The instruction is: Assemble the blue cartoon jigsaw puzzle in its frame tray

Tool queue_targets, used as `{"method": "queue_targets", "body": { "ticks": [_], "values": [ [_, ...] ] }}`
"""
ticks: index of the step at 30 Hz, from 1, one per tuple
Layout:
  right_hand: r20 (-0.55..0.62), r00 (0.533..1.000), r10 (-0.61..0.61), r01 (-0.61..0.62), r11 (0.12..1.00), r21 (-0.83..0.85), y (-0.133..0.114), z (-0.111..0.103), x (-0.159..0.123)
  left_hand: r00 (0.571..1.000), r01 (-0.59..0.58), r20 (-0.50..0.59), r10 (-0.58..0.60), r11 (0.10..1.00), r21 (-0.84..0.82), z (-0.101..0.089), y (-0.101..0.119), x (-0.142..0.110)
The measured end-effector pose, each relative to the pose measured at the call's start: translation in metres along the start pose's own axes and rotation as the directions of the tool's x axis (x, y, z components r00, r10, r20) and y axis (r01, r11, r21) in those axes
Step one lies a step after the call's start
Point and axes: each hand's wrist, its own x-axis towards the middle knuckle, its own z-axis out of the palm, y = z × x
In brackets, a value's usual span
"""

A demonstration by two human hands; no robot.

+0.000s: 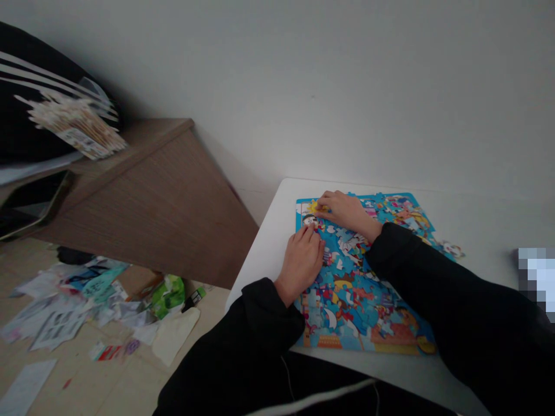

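Note:
A colourful jigsaw puzzle (342, 341) lies on a white table, much of it fitted together, with loose pieces resting over its middle. My left hand (302, 258) is on its left side, fingers bent and drawn together at a piece with a cartoon face (309, 220). My right hand (346, 212) reaches over the upper left part, its fingers curled down to the same corner near a yellow sun picture (311, 206). Both sets of fingertips touch puzzle pieces there; how firmly they grip is partly hidden. A loose piece (453, 249) sits off the right edge.
The white table (264, 248) stands against a wall. To the left is a brown wooden cabinet (173, 196) carrying a pack of cotton swabs (82, 124), a phone (37, 202) and a black striped bag (26, 110). Papers and wrappers (104, 294) litter the floor.

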Motion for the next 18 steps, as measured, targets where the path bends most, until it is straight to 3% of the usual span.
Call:
{"method": "queue_targets", "body": {
  "ticks": [6, 12, 18],
  "values": [
    [0.140, 0.986, 0.090, -0.091, 0.996, 0.001, -0.003, -0.017, 0.018, 1.000, 0.003, -0.019, -0.004, 1.000, -0.015, -0.002, 0.000, -0.001],
    [0.103, 0.994, 0.043, -0.045, 0.999, 0.015, -0.001, -0.014, 0.004, 0.999, 0.012, -0.033, -0.014, 0.999, -0.042, -0.001, 0.000, 0.000],
    [0.100, 0.994, 0.044, -0.064, 0.977, 0.201, 0.015, -0.007, 0.012, 0.999, 0.023, -0.027, -0.024, 0.999, -0.036, 0.000, -0.001, 0.001]
  ]
}}
